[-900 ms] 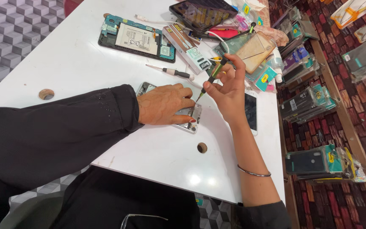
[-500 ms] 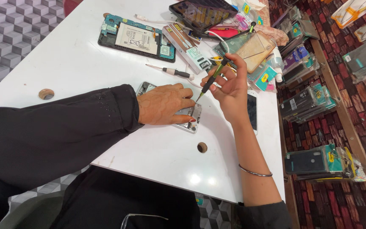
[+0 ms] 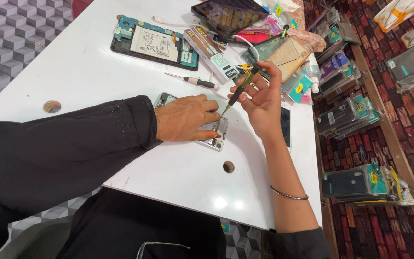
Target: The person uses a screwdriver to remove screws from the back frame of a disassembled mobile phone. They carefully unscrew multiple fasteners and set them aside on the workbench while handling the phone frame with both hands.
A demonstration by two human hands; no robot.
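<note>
The left hand (image 3: 185, 118) comes out of a long, loose black sleeve (image 3: 63, 153) with small dark beads stitched near the cuff. The right hand (image 3: 263, 103) has a bare forearm with a thin metal bangle (image 3: 289, 195) round it, and a black sleeve pushed up near the elbow. One fingernail shows red polish.

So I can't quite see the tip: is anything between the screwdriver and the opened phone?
Nothing visible. The screwdriver in the right hand slants down to the phone, just past the left hand pressing it flat.
</note>
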